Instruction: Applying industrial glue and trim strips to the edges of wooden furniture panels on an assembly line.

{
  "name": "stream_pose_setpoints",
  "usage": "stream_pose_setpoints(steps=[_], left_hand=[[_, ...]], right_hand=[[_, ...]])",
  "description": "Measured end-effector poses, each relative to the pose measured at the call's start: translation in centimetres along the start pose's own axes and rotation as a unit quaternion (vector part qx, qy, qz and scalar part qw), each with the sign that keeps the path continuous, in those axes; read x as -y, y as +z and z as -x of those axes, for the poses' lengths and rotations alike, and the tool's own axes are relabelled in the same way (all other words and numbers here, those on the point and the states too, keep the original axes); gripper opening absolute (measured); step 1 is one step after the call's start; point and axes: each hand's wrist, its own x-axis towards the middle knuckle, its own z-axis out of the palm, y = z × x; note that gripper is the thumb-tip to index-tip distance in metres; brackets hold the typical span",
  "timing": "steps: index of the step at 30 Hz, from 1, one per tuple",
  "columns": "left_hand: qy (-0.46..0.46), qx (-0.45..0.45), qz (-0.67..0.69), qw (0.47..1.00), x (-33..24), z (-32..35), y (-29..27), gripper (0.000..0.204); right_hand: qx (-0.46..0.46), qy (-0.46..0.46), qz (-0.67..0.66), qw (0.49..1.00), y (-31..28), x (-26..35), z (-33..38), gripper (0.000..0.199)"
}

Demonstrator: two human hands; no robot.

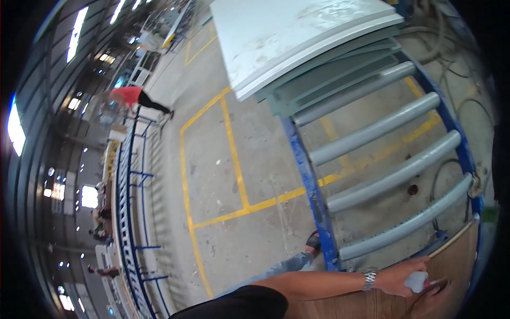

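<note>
1. From where I stand, the left hand is at the lower right of the frame, a metal watch on its wrist and a black sleeve higher up the arm.
2. Its fingers are closed round a small white thing; I can't make out what it is.
3. The right hand looks to be just below, blurred and partly hidden; I can't tell whether it grips anything.
4. Both are over a brown board in the lower right corner, and one left finger reaches to its pale edge.
5. Above the board runs a roller table with a blue frame and grey rollers.
6. A stack of panels, the top one white, sits at its far end, top centre to upper right.
7. Yellow lines cross the grey floor mid-frame.
8. A dark shoe shows beside the blue frame.
9. At upper left, a person in a red top bends by a long blue rack.
</note>
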Motion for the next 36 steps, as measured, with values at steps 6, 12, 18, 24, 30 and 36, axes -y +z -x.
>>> stream_pose_setpoints(steps=[6, 12, 18, 24, 30, 36], left_hand=[[-0.057, -0.04, 0.021, 0.997, -0.7, 5.2, -1.6, 0.071], [-0.198, -0.091, -0.129, 0.967, -5.0, 6.8, -3.1, 0.081], [-0.156, -0.157, -0.046, 0.974, -1.1, 9.6, -5.7, 0.073], [-0.196, -0.115, -0.101, 0.969, -0.9, 8.0, -3.5, 0.069], [-0.227, -0.108, -0.104, 0.962, -1.6, 7.1, -3.9, 0.067], [-0.207, -0.11, -0.149, 0.961, -1.5, 5.1, -3.4, 0.065]], right_hand=[[0.083, 0.021, -0.002, 0.996, 1.1, -0.3, 2.7, 0.052], [0.115, 0.1, 0.033, 0.988, -3.4, 4.6, 0.3, 0.052], [0.085, 0.105, -0.004, 0.991, -1.1, 6.8, 0.1, 0.049], [0.072, 0.1, -0.004, 0.992, -2.3, 4.8, 0.4, 0.048], [0.072, 0.1, -0.003, 0.992, -1.9, 5.5, 0.6, 0.048], [0.079, 0.102, 0.0, 0.992, -2.1, 5.7, 0.3, 0.048]])
